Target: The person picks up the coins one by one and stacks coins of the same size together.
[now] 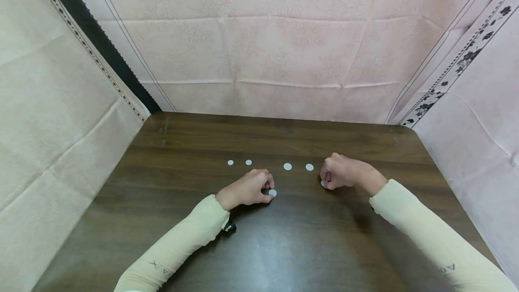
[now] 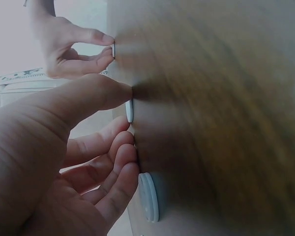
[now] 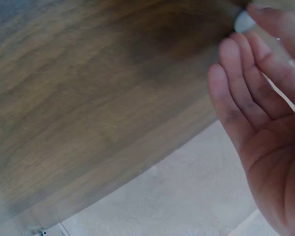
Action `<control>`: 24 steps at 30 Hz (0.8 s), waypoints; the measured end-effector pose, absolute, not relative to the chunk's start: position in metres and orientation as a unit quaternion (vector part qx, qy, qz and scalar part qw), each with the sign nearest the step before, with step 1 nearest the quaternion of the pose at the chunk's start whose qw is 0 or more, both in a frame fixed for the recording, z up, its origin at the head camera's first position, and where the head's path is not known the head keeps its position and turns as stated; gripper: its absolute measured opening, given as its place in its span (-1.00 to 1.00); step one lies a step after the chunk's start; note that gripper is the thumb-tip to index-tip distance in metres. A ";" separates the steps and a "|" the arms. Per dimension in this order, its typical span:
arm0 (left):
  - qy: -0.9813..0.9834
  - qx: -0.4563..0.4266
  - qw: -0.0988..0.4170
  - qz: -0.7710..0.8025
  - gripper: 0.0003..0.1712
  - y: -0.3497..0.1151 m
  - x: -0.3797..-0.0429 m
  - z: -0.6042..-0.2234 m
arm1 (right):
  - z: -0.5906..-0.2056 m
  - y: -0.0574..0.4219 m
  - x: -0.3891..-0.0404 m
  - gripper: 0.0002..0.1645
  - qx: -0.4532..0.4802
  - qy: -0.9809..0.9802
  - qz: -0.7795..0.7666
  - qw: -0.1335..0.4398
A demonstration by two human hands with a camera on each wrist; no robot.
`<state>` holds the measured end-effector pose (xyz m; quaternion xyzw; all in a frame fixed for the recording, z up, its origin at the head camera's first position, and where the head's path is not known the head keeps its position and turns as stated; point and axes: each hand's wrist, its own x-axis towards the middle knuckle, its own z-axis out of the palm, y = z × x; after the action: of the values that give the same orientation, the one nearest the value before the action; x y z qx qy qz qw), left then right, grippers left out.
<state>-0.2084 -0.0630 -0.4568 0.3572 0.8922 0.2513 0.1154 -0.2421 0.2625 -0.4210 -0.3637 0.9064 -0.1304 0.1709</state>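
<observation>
Near the middle of the brown table, my left hand (image 1: 249, 188) pinches a small flat white disc (image 1: 272, 192) between thumb and index finger. The left wrist view shows this disc (image 2: 130, 111) edge-on at the tabletop, the other fingers curled beside it. Further right, my right hand (image 1: 342, 172) holds another white disc (image 1: 324, 183) by its edges, partly covered by the fingers. That same disc (image 3: 244, 22) shows at the top of the right wrist view, between thumb and index fingertip.
Four loose items are too many to number, so several white discs (image 1: 287, 166) lie in a rough row beyond the hands. The wooden table (image 1: 284, 247) ends at a far edge, where pale patterned cloth (image 1: 284, 53) hangs. More cloth hangs at both sides.
</observation>
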 end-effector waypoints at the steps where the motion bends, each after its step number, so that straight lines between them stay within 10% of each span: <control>1: 0.892 0.357 0.115 0.251 -0.83 -0.063 -0.209 -0.457 | -0.422 0.262 -0.242 -0.83 -0.361 0.908 -0.127 0.171; 24: 0.893 0.355 0.116 0.253 -0.82 -0.064 -0.209 -0.458 | -0.424 0.252 -0.243 -0.84 -0.395 0.907 -0.118 0.086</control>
<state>-0.2088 -0.0642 -0.4584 0.3546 0.8927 0.2529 0.1161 -0.2431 0.2515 -0.4238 -0.3949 0.9070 -0.1182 0.0858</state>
